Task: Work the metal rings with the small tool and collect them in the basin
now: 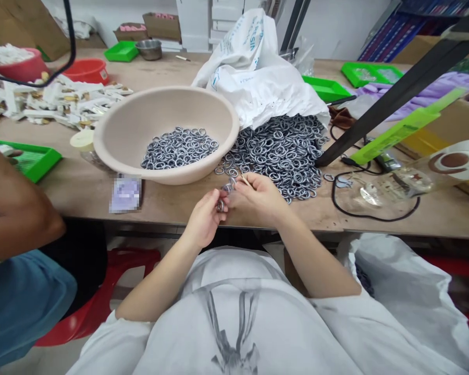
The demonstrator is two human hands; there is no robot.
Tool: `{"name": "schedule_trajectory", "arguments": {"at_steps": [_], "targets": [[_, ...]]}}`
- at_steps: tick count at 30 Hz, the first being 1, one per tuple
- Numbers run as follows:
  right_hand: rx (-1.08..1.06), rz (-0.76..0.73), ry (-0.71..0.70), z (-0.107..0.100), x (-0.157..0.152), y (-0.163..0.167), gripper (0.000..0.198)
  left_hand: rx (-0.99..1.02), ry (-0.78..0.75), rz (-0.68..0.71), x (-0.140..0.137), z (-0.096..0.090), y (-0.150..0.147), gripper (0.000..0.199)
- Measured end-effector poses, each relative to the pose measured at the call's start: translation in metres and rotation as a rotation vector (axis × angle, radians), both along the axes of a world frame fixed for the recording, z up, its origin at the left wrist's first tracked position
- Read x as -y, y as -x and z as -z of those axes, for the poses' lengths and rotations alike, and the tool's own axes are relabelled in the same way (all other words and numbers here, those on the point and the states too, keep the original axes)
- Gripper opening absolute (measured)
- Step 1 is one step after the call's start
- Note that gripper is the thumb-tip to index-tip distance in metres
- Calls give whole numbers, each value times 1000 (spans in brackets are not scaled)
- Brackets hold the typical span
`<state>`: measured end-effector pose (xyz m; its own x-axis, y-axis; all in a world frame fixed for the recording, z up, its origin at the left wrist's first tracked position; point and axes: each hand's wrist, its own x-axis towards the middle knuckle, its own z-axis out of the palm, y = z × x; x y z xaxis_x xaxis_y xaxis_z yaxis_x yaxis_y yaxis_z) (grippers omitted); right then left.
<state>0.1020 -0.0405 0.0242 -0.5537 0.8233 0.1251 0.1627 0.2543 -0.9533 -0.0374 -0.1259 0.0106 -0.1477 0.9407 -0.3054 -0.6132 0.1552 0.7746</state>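
My left hand [205, 217] is closed on a few small grey rings [220, 205] just above the table's front edge. Beside it, my right hand [262, 198] pinches a thin, pale pointed stick [245, 180] that looks wooden. Another ring [230, 184] is at the fingertips between the two hands; which hand bears it I cannot tell. Past my right hand, a heap of loose grey rings [281, 151] spills from a white sack [258, 88]. A wide beige basin [117, 120] to the left has many like rings [180, 148] at its bottom.
A black post [391, 88] slants down to the table right of the heap. Further right lie a black cable [375, 216] and a clear plastic bottle [398, 179]. White pieces [62, 101] and a green tray [42, 159] are at left, near another person's arm [15, 208].
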Motion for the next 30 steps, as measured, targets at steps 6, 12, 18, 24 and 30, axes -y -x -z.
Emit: {"name": "schedule_trajectory", "arguments": {"at_steps": [6,12,18,24,30], "targets": [[-308,6,241,15,43,-1,32,-120,-102,50,-4,3,-23,46],[-244,155,-20,20,46,-8,28,-154,-141,54,0,3,-19,43],[-200,100,-63,18,34,-5,19,-219,-169,90,5,6,-21,46],[-106,79,-242,10,39,-19,27,-264,-177,104,5,4,-18,47],[57,-7,-507,4,54,-31,34,-253,-167,161,7,1,-16,48]]}}
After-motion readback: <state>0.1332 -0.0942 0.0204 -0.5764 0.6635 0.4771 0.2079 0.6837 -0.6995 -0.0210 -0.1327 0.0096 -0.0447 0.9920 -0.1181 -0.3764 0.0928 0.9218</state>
